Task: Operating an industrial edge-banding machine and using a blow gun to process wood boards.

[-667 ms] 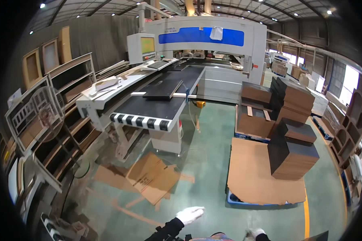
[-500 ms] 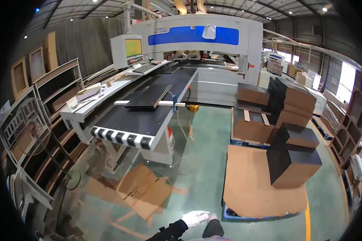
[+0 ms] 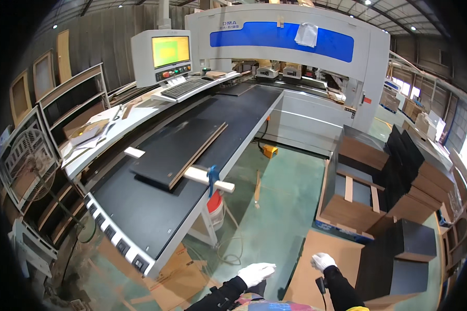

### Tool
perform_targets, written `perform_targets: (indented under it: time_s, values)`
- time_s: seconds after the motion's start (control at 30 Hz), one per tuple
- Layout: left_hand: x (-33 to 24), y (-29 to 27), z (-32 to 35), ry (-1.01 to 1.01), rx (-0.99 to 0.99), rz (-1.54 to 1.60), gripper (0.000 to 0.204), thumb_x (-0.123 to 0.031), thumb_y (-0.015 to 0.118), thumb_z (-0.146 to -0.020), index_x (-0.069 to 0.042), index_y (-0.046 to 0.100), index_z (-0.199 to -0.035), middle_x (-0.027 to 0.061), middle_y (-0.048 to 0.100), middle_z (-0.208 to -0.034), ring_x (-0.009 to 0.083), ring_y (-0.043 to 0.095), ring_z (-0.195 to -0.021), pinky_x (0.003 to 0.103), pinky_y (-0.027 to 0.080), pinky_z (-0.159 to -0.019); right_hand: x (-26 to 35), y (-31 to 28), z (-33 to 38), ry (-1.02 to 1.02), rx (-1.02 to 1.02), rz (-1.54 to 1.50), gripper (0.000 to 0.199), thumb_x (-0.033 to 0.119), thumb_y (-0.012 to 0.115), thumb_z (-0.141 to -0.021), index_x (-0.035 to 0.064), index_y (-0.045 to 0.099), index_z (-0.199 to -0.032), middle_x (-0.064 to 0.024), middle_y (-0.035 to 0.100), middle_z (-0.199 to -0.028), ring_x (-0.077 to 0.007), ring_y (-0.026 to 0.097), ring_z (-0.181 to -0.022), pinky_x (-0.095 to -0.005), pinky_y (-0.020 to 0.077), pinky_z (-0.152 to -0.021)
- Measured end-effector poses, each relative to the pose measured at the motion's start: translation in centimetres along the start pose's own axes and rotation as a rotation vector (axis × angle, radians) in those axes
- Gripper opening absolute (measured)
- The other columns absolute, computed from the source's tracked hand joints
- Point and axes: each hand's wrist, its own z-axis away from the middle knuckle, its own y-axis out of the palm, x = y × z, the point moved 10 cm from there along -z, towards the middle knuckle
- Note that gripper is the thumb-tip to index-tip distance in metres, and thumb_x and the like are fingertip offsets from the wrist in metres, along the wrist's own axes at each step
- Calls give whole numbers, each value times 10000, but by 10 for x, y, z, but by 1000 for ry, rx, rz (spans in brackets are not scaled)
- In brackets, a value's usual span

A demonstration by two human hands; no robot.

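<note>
My left hand [image 3: 257, 274], in a white glove, hangs at the lower middle with its fingers stretched out and nothing in it. My right hand [image 3: 323, 261], also white-gloved, is to its right above a brown cardboard sheet [image 3: 314, 272], apparently not touching it. Its fingers are curled in and I see nothing in them. A small black piece on a cord [image 3: 320, 285] hangs by the right sleeve. Ahead, dark panels with brown edges [image 3: 179, 150] lie on the machine's long black bed [image 3: 135, 207]. A white bar [image 3: 223, 185] with a blue clamp [image 3: 213, 179] sticks out beside them.
A large machine [image 3: 285, 41] with a screen [image 3: 170, 52] and keyboard [image 3: 184, 89] stands ahead. Stacks of dark panels [image 3: 358, 197] are on the right. Under the bed are a bucket [image 3: 215, 212], a hose [image 3: 238, 249] and loose cardboard [image 3: 179, 274]. A fan [image 3: 33, 160] stands left.
My view has moved nearer to the machine bed and tilted. My right hand has come into view at the lower right; the left hand stays low in the middle.
</note>
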Motion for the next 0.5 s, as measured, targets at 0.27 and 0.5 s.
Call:
perform_targets:
  time_s: [0.27, 0.5]
  values:
    - [-140, -136, -275, 247, -145, 259, 414, -234, 495, -1012, 20, 521, -1337, 115, 643, -1229, 150, 622, -1078, 270, 483, -937, 111, -66, -183, -25, 352, 407, 447, 444, 486, -931, 89, 673, -1129, -85, 723, -989, -262, 679, -931, -356, 504, -873]
    - [-214, -264, -467, 263, -253, 359, 399, -199, 562, -973, -6, 551, -1322, 97, 672, -1168, 133, 640, -996, 267, 500, -889, 39, -228, -337, 79, 53, 231, 355, 324, 509, -944, 14, 682, -932, -129, 711, -860, -242, 684, -738, -365, 539, -659]
